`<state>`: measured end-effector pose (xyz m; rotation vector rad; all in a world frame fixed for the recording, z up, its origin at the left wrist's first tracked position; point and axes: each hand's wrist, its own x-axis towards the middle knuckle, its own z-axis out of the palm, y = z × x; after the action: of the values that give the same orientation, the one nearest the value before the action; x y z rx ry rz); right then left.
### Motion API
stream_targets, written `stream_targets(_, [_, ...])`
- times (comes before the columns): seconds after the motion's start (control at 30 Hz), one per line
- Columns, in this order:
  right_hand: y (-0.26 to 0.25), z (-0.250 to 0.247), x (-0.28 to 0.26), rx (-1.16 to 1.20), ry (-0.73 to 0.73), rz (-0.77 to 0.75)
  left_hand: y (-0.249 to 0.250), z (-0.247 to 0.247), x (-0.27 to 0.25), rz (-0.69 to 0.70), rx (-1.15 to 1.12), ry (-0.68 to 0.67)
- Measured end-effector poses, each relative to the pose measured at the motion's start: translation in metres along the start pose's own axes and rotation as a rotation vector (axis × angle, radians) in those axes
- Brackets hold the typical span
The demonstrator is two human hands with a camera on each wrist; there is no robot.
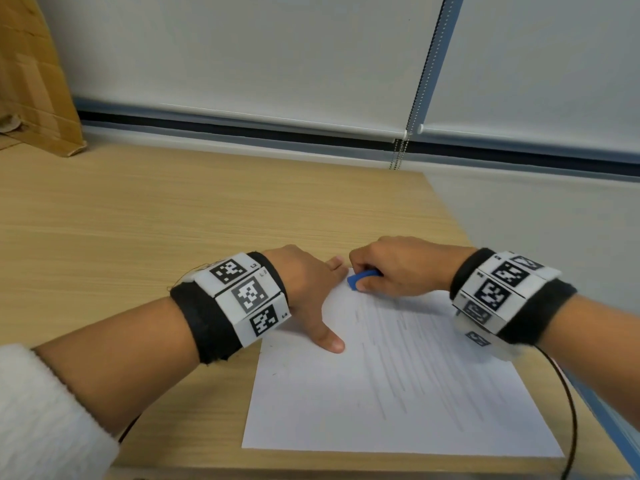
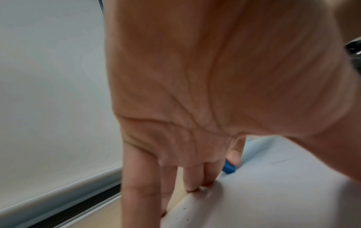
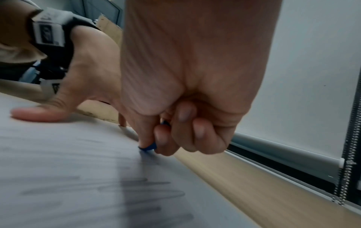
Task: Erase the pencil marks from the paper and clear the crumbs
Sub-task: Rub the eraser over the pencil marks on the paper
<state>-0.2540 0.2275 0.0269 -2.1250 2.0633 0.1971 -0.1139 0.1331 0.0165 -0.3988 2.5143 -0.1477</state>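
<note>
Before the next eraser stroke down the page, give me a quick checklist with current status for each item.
1. Eraser held: ok, the right hand pinches the blue eraser between thumb and fingers.
2. Eraser on the sheet: ok, its tip touches the paper near the far left corner.
3. Paper held down: ok, the left hand rests flat on the left edge, thumb spread onto the sheet.
4. Marks left to erase: not ok, pencil marks cover much of the page.
5. Crumbs cleared: not ok, dark specks lie along the paper's edge in the left wrist view.
6. Paper undamaged: cannot tell, too blurred.
</note>
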Motion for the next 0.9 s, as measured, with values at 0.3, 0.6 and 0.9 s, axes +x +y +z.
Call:
stream_targets(0.3, [-0.011, -0.001, -0.012, 0.105, -0.154, -0.055, -0.001, 0.001, 0.003, 0.005, -0.005, -0.002])
stream_targets(0.6, [-0.019, 0.002, -0.019, 0.121, -0.188, -0.079, -0.002, 0.004, 0.006, -0.003, 0.0, 0.013])
stream_targets(0.9, [-0.022, -0.003, -0.017, -0.015, -0.218, -0.04, -0.003, 0.005, 0.008, -0.012, 0.002, 0.003])
